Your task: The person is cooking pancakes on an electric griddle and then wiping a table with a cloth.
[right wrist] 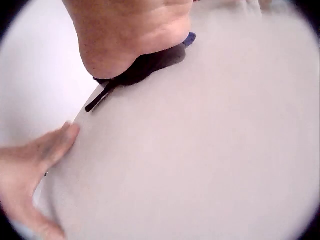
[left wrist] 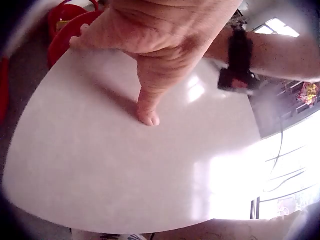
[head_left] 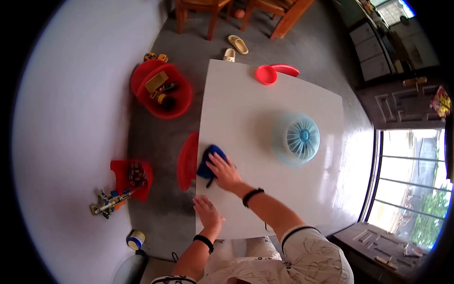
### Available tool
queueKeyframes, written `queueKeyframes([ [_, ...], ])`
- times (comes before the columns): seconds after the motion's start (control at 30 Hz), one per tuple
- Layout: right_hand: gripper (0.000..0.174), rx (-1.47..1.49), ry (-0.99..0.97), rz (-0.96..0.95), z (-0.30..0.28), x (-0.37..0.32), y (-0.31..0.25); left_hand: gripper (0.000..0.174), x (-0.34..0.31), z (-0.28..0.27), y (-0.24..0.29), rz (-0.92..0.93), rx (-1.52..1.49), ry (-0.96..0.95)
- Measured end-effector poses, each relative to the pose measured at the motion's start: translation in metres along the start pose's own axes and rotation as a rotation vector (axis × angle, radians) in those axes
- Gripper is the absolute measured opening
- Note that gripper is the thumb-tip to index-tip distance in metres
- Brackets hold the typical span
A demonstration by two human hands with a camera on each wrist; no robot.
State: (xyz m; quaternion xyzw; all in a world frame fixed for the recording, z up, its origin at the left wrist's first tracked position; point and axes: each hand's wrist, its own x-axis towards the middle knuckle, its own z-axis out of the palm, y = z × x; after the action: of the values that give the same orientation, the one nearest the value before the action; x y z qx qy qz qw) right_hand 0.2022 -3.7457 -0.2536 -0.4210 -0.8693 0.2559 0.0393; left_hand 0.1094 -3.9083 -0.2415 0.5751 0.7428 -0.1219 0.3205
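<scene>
A dark blue cloth [head_left: 204, 169] with a short black loop [right wrist: 97, 100] lies bunched on the white table [head_left: 255, 199], at its left edge. My right hand [head_left: 226, 175] presses down on the cloth from above, fingers spread out over it. In the right wrist view the cloth [right wrist: 155, 64] shows dark beneath the heel of the hand. Closer to my body, my left hand [head_left: 209, 216] rests at the same table edge with nothing in it. Its thumb [left wrist: 149, 112] reaches down to the tabletop in the left wrist view, the fingers extending toward the edge.
A light blue slotted plastic cover [head_left: 302, 137] stands right of the middle of the table. At the far edge is a red bowl [head_left: 266, 75]. Red chairs [head_left: 187, 161] stand close by the left side, one stack holding toys. Slippers [head_left: 238, 44] lie on the floor beyond.
</scene>
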Motion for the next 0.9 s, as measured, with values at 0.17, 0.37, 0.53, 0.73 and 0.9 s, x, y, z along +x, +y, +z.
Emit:
queueKeyframes([
  [0.17,0.052,-0.236,0.33,0.409,-0.031,0.08,0.074,0.122,-0.002,0.001,-0.005,0.017,-0.037,0.006],
  [0.37,0.064,-0.133,0.3,0.467,-0.049,0.039,0.086,0.123,-0.003,-0.017,0.008,-0.018,0.035,-0.008],
  [0.53,0.071,0.027,0.093,0.122,-0.019,-0.106,0.045,0.121,0.001,-0.012,0.004,0.01,0.12,-0.038],
  [0.73,0.067,-0.041,0.428,0.89,0.001,-0.21,0.061,0.098,0.015,-0.055,0.01,0.0,0.049,-0.164],
  [0.9,0.067,-0.106,0.679,1.435,0.019,-0.182,0.088,0.071,0.079,-0.132,0.042,0.306,0.026,-0.009],
])
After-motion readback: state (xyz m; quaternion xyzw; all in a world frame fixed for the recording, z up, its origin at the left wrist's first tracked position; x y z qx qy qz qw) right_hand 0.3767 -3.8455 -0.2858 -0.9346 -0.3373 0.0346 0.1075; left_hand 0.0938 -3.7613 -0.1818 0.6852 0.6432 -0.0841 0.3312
